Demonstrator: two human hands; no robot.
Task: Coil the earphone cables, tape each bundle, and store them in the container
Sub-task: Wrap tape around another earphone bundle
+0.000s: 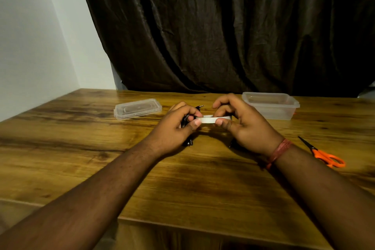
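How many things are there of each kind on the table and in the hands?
Clear plastic container: 1
Clear lid: 1
Orange scissors: 1
White tape roll, held between left hand and right hand: 1
Black earphone bundle, in the left hand: 1
Total: 5

A wooden bench [81, 148] with dark grain streaks is seen across the lower view. A pair of orange-handled scissors [322, 153] is laid flat on it at the right, blades shut and pointed toward the far side. Behind the bench a dark brown curtain [223, 26] is hung in heavy folds. A plain white wall [30, 36] is seen at the left, met by the bench edge.
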